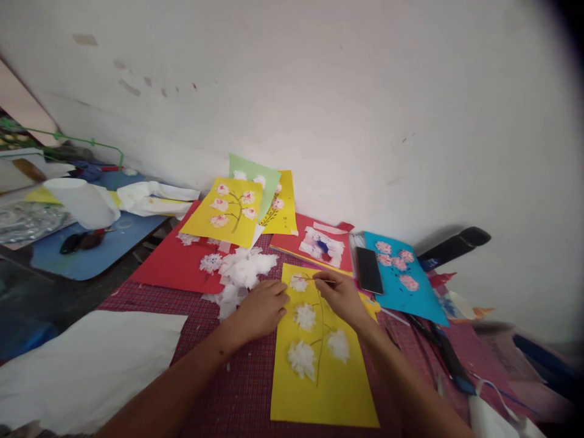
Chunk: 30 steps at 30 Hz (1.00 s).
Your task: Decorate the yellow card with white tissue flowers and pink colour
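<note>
A yellow sheet of paper (pixel 333 392) lies on the cloth, with white tissue flowers (pixel 304 317) along a drawn brown stem. My right hand (pixel 340 295) is over its upper part, fingers pinched on a thin stick (pixel 310 278). The stick's reddish tip reaches the topmost tissue flower (pixel 298 283). At the sheet's upper left edge rests my left hand (pixel 264 309), fingers loosely bent and holding nothing that I can see. Just beyond it is a heap of white tissue pieces (pixel 246 266).
Finished-looking flower sheets (pixel 223 213) lean near the wall over red paper (pixel 168 261). A stained tissue (pixel 323 246) lies on a red-covered pad. Right of it are a black phone (pixel 369 270) and a blue flower sheet (pixel 410 292). White paper (pixel 91 365) covers the left front; a blue stool (pixel 132 237) stands beyond.
</note>
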Motion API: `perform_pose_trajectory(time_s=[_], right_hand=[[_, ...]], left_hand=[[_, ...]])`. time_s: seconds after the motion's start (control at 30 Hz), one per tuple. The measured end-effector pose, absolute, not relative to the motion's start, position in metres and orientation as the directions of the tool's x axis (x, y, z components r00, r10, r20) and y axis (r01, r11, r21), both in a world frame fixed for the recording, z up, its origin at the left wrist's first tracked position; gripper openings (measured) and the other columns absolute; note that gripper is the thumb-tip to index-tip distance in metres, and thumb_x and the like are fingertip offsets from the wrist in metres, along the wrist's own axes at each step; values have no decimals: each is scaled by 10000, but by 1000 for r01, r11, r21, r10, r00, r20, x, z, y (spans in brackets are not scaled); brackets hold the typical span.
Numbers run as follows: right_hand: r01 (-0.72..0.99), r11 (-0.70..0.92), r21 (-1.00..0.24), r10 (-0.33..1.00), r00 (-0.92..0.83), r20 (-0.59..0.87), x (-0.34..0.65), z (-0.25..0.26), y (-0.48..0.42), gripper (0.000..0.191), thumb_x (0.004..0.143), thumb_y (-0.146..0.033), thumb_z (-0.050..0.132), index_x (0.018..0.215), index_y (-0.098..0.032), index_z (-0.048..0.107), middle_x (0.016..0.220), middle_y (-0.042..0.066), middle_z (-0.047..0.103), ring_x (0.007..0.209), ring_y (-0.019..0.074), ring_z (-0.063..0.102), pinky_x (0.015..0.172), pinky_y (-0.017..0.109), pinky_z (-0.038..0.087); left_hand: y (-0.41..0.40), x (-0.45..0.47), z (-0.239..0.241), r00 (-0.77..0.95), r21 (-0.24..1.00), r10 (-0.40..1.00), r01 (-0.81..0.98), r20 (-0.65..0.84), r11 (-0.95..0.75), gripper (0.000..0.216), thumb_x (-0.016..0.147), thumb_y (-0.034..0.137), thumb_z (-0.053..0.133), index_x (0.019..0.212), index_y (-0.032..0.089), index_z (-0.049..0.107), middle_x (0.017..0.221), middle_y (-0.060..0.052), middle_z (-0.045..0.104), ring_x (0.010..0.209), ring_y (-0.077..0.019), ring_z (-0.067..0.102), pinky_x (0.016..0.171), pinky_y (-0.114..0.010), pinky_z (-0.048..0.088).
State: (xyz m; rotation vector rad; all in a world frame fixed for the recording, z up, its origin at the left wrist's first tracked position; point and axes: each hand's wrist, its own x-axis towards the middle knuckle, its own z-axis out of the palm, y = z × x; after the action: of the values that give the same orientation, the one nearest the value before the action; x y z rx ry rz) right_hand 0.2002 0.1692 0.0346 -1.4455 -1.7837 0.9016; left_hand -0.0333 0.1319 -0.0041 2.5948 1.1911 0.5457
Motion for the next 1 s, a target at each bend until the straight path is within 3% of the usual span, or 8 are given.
perform_pose_trajectory(time_s=[0.73, 1.0], right_hand=[[571, 212, -793, 971, -215, 104, 200, 31, 163, 222, 866, -353, 587, 910, -195, 737, 856, 63, 760, 755, 206, 693, 623, 291, 517], [513, 179, -840, 977, -193, 90, 202, 43, 155, 219, 851, -378, 618, 890, -190, 723, 853, 64, 755, 737, 201, 691, 650, 300, 532]], left_hand=[[132, -33, -3, 601, 351, 771, 689, 211, -634, 140, 942, 185, 568, 1023, 186, 682, 1222, -96, 644, 1190, -257, 580, 1069, -420, 441], [132, -34, -3, 597, 366, 778, 691, 197, -623, 166, 944, 189, 564, 1056, 180, 687, 1226, -103, 646, 1199, -267, 577, 1073, -436, 441]])
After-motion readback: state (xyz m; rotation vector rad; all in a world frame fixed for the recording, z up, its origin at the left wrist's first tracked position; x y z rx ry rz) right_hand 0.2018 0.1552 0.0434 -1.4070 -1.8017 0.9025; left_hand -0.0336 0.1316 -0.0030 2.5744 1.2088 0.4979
